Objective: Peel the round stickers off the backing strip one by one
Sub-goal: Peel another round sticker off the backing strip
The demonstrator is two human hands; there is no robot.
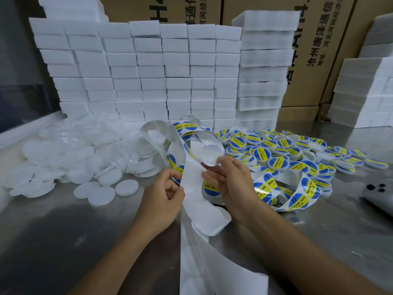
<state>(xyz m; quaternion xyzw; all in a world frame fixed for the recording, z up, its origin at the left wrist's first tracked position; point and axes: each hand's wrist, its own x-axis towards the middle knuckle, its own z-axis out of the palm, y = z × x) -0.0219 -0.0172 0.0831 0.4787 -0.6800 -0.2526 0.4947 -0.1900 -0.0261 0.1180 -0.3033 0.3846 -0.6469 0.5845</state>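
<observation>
Two hands worked above the surface's near edge: the left hand (163,194) pinched the backing strip (192,184), the right hand (228,179) pinched a round sticker (211,155) lifted from it. Peeling slowly at a low angle would likely avoid creasing. Farther stickers (296,168) read "SOLDERING PASTE".
</observation>
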